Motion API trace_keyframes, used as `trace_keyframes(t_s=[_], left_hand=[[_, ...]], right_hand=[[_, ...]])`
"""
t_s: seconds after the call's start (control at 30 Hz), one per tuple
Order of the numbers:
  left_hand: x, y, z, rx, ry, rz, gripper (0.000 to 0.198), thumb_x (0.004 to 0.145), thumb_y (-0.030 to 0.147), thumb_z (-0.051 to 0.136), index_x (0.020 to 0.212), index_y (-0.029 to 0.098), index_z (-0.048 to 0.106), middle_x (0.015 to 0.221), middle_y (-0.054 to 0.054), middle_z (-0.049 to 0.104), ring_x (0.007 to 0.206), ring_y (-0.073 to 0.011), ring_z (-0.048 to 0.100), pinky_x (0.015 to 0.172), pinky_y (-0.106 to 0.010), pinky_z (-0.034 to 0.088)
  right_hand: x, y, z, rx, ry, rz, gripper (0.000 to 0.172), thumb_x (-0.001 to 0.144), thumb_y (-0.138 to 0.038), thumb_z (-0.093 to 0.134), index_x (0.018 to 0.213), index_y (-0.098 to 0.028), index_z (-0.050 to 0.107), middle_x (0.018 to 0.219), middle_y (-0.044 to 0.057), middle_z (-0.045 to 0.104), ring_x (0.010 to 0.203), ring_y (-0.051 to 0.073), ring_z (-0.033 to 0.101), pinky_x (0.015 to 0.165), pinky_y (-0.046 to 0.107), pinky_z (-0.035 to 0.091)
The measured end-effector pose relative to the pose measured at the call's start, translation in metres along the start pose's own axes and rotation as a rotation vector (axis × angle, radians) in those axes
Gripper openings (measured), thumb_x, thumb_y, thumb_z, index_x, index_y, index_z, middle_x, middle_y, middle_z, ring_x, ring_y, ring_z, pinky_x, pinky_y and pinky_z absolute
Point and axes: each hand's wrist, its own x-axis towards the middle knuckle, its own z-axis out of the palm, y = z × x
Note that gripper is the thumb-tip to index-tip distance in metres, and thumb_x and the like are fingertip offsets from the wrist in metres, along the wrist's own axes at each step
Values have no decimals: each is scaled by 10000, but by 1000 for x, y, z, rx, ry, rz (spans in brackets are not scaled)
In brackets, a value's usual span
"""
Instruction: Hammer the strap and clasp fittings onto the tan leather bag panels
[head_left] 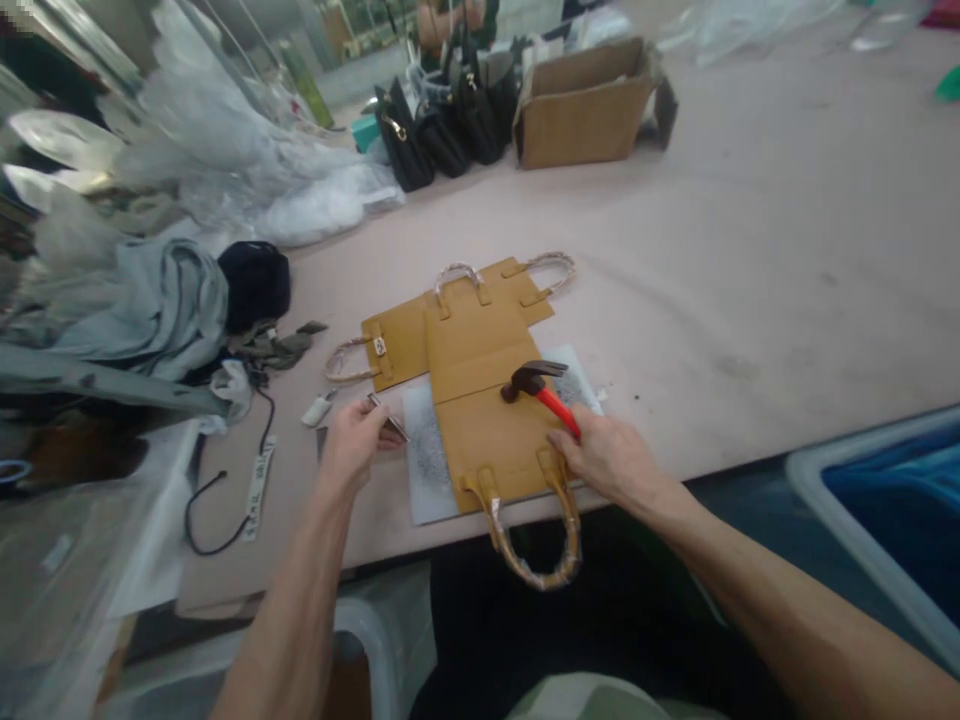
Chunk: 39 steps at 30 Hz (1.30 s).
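My right hand [609,455] is wrapped round the red handle of a claw hammer [553,398], whose dark head is over a tan bag panel [487,435]. Part of that hand also rests by the panel's right edge. A plastic-wrapped handle [541,578] on this panel hangs over the table's front edge. To the left of the panel, my left hand [356,445] pinches a thin metal bar [388,418]; its exact kind is not clear. Beneath the panel lies a speckled white slab [427,455]. More tan panels [409,340] with wrapped handles are spread out behind, one bearing a metal clasp [379,347].
Black handbags [450,125] and an open cardboard box [585,105] stand at the back. Clear plastic [300,200] and grey cloth [161,300] are heaped on the left. A black cord [196,520] lies front left. A bin [817,480] stands below the table at right.
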Motion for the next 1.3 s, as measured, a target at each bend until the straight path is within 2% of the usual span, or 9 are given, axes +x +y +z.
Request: trace_keyframes(t_s=[0.07, 0.13, 0.23, 0.3, 0.53, 0.87, 1.07, 1.2, 1.3], left_hand=[[-26, 11, 22, -390, -84, 2, 323, 749, 446, 700, 853, 179, 552, 722, -28, 720, 548, -164, 678, 552, -274, 559], [-51, 19, 53, -602, -168, 18, 429, 696, 420, 793, 959, 178, 557, 742, -8, 723, 616, -169, 718, 600, -276, 595], [-72, 19, 95, -691, -250, 48, 492, 678, 400, 850, 1022, 166, 589, 758, 5, 718, 683, -167, 743, 702, -309, 635], [-74, 12, 109, -698, -251, 72, 494, 676, 384, 864, 1033, 161, 607, 802, -3, 731, 723, -172, 759, 737, -312, 639], [-71, 0, 104, -591, -271, 115, 322, 751, 362, 812, 867, 163, 586, 819, -33, 749, 797, -201, 780, 723, -298, 639], [-71, 2, 107, -503, -309, 187, 213, 813, 320, 721, 872, 175, 576, 804, -20, 730, 769, -181, 768, 723, -287, 631], [-79, -1, 107, -205, -290, 484, 71, 899, 205, 570, 882, 199, 638, 841, -25, 748, 813, -158, 731, 792, -278, 596], [-85, -7, 108, -29, -249, 663, 129, 913, 173, 543, 879, 215, 660, 856, -33, 742, 806, -164, 707, 782, -271, 568], [-86, -10, 110, -4, -229, 681, 143, 921, 164, 531, 902, 215, 664, 864, -40, 749, 807, -172, 714, 782, -275, 564]], right_hand=[[0, 0, 1, 8, 6, 0, 301, 1007, -434, 484, 1066, -172, 622, 823, 94, 721, 748, 236, 690, 609, 318, 320], [-1, 0, 1, 4, 6, 11, 304, 1009, -436, 483, 1071, -171, 618, 819, 92, 722, 741, 229, 687, 607, 313, 311], [-2, -1, 0, 4, -1, 19, 297, 1010, -427, 480, 1080, -172, 615, 821, 97, 728, 731, 233, 684, 600, 313, 299], [-3, -2, -1, 12, 1, 15, 291, 1009, -423, 478, 1076, -174, 614, 824, 101, 731, 730, 239, 686, 596, 314, 298], [-4, 0, 0, 16, 19, 3, 306, 1009, -425, 467, 1076, -170, 621, 837, 116, 736, 746, 256, 694, 602, 322, 319], [-4, 2, 4, 30, 40, -16, 295, 1006, -425, 476, 1063, -172, 616, 849, 118, 737, 753, 249, 694, 607, 313, 321], [0, 5, 4, 96, 23, -6, 292, 1009, -426, 462, 1047, -186, 625, 837, 96, 717, 763, 241, 672, 630, 313, 343], [-5, 8, -23, 265, -49, -81, 331, 1038, -344, 333, 881, -199, 586, 756, 55, 648, 690, 193, 600, 631, 295, 377], [-31, 3, -58, 333, 44, -148, 370, 1049, -376, 261, 832, -225, 519, 679, 28, 588, 589, 173, 526, 578, 292, 365]])
